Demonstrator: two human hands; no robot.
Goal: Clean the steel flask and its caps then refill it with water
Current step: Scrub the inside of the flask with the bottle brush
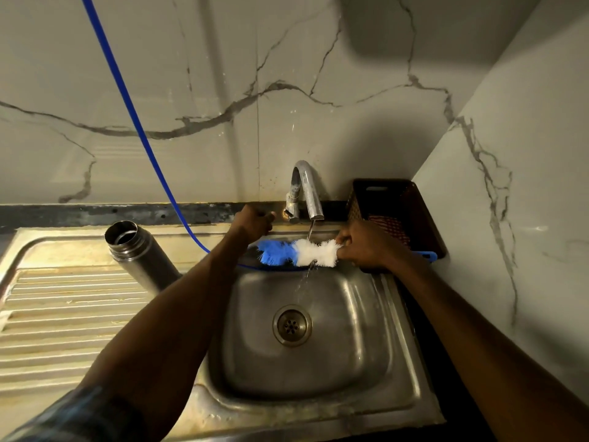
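Your right hand [366, 247] has its fingers clamped on the brush [299, 252] under the tap [304, 189]; your left hand [255, 221] curls at the tap's handle. The open flask [137, 253] stands left of your fingers; no caps in sight. Opening the tap too hard could splash the marble wall. The steel sink [395, 314] sits in a dim corner.

A home kitchen: a steel sink [318, 362] with ribbed drainboard [63, 314] is set in the counter, a curved tap [306, 189] runs against marble-patterned wall tiles [223, 90].
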